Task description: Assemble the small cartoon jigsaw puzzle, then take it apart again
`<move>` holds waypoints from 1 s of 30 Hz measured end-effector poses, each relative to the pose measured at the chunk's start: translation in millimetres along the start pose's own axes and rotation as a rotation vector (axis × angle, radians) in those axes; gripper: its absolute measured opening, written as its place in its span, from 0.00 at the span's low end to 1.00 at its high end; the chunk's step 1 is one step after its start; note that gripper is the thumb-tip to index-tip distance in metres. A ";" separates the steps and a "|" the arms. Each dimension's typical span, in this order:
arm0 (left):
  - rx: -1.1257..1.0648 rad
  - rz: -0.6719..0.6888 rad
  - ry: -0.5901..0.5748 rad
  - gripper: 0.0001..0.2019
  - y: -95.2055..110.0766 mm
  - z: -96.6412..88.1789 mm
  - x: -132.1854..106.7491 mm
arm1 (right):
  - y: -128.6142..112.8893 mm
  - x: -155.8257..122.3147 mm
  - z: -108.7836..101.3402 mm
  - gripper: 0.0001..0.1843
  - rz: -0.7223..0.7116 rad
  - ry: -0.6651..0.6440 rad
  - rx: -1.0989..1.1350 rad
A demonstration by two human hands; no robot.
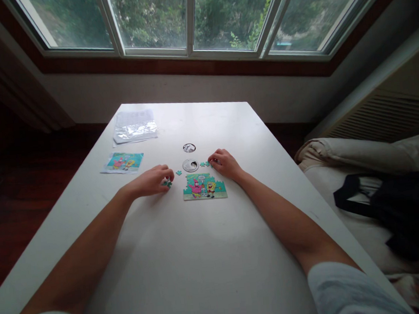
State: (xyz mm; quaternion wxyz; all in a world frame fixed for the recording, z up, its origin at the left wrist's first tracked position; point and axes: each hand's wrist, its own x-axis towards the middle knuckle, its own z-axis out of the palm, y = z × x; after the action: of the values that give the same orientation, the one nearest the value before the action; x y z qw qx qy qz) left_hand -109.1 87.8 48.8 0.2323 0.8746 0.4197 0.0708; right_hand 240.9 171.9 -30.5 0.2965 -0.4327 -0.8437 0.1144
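Fingers, left hand (154, 180): curled and partly drawn in above the left-hand pieces (167, 183); I can't tell from my end whether thumb and fingertips have hold of one or only touch it.
Fingers, right hand (226, 164): bent, tips together and low at the right-hand pieces (203, 164); a firm grip can't be told from here either.
Puzzle from left fingers: the part-built puzzle (203, 189) lies to their right and a little toward the wearer, near but apart.
Puzzle from right fingers: it sits toward the wearer and slightly left, just short of the tips.
Nearer hand: I can't call it; both flank the upper part of the puzzle at much the same remove.
Lone piece: one loose piece (179, 173) lies just right of the left fingertips, beyond the puzzle's upper left corner, so I count the left hand as nearer to that.
Long axis: the puzzle's runs left to right, across the white table (203, 255).
Facing: its printed figures stand upright for the wearer; the straight bottom edge is toward the wearer, the ragged, stepped edge away, taller at left than at right.
Picture sheet: a similar printed scene (124, 162) lies left of and beyond the left hand.
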 end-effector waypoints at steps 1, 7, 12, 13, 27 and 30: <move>-0.005 0.006 0.014 0.11 0.8 0.9 1.0 | -0.2 0.1 -0.1 0.08 -0.001 -0.001 -0.001; -0.054 -0.063 0.083 0.06 8.7 10.4 7.5 | -1.8 0.1 -0.8 0.08 0.002 -0.008 0.005; -0.216 -0.168 0.201 0.07 22.4 28.1 15.8 | 0.1 -0.2 -0.1 0.08 0.000 -0.005 0.006; -0.259 -0.188 0.222 0.08 25.1 32.1 17.7 | 0.7 -0.1 0.2 0.08 0.002 -0.006 0.006; -0.156 -0.211 0.272 0.08 34.4 53.0 25.5 | -0.7 -0.3 -0.5 0.08 0.002 -0.004 -0.002; -0.124 -0.213 0.281 0.09 36.5 52.9 25.6 | -0.4 -0.3 -0.5 0.08 -0.001 -0.006 0.001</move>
State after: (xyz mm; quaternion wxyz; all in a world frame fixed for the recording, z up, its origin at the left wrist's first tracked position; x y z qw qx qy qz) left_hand -50.3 69.3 17.3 0.2310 0.7907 0.5332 0.1927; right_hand 241.0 171.4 -30.0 0.2942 -0.4316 -0.8448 0.1162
